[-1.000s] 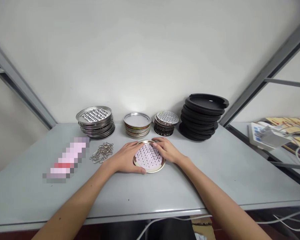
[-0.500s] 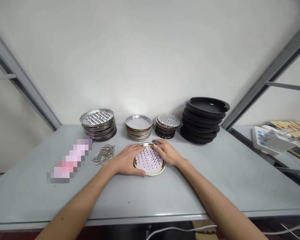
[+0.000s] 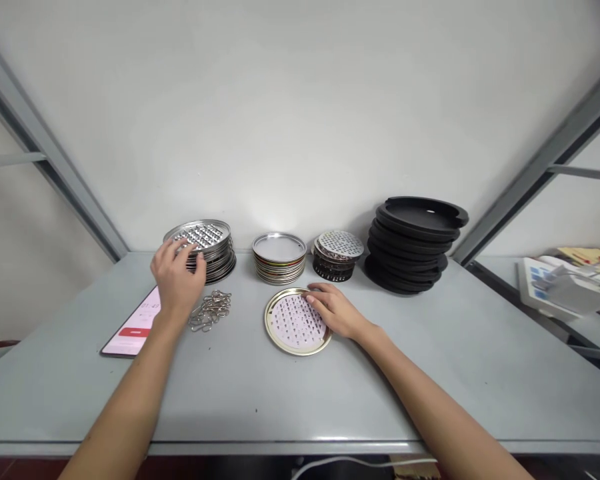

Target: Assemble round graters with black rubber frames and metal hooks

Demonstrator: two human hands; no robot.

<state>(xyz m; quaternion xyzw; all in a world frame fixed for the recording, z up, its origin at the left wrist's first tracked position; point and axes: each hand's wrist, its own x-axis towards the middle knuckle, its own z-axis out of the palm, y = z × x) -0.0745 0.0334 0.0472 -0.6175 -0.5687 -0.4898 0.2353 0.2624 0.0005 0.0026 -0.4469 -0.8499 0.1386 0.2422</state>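
Observation:
My left hand [image 3: 177, 277] is raised at the front of the left stack of round metal grater discs [image 3: 203, 237]. Its fingers are spread and slightly bent, and nothing shows between them; whether the fingertips touch the top disc I cannot tell. A round gold-rimmed tray [image 3: 269, 323] lies flat in front of me, with a pale perforated grater disc [image 3: 297, 323] set inside it. Over the tray's upper right edge rests my right hand [image 3: 343, 312], fingers loosely stretched, the thumb side on the disc.
A heap of metal clips [image 3: 210, 310] lies left of the tray. Beside it is a phone [image 3: 133, 330], partly behind my left forearm. Along the wall stand stacks of round metal lids [image 3: 279, 248], smaller perforated discs [image 3: 339, 245] and black round bases [image 3: 415, 230].
My left hand has left the tray's left rim and moved up and left to the grater disc stack. My right hand stays at the tray's right edge.

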